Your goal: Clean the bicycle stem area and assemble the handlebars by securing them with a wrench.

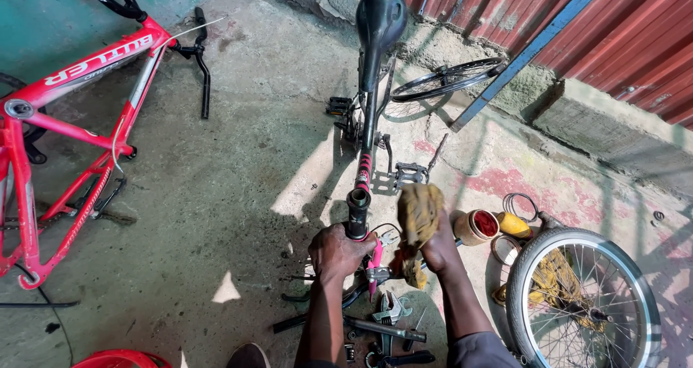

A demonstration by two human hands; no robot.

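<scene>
Left hand: our left hand (339, 252) is clenched around the black tube end (357, 213) of the small bike frame (364, 162), which stands upside-down-ish, seat (380, 18) up at 12 o'clock.
Right hand: our right hand (438, 247) grasps a dirty yellow rag (419, 216), just at 3 o'clock of the tube.
Where the frame sits: dead centre, on the concrete floor (238, 195), running from our hands up toward 12.
Slip risk: we judge the frame could twist or tip toward 9 if the left grip loosens, since only one hand steadies it.
Snag risk: the rag hangs loose near the pink fork piece (375, 263) and could catch there.
Underfoot: wrenches and tools (390, 317) lie scattered at 6 o'clock, easy for us to kick or kneel on.
Spill risk: an open grease tin (476, 226) sits near at 3; a wide elbow swing could knock it.
Tight side: the loose wheel (581, 299) at 4 o'clock and the wall (577, 43) at 2 box us in.
Open room: bare floor at 9 to 10, before the red bicycle (79, 123).
</scene>
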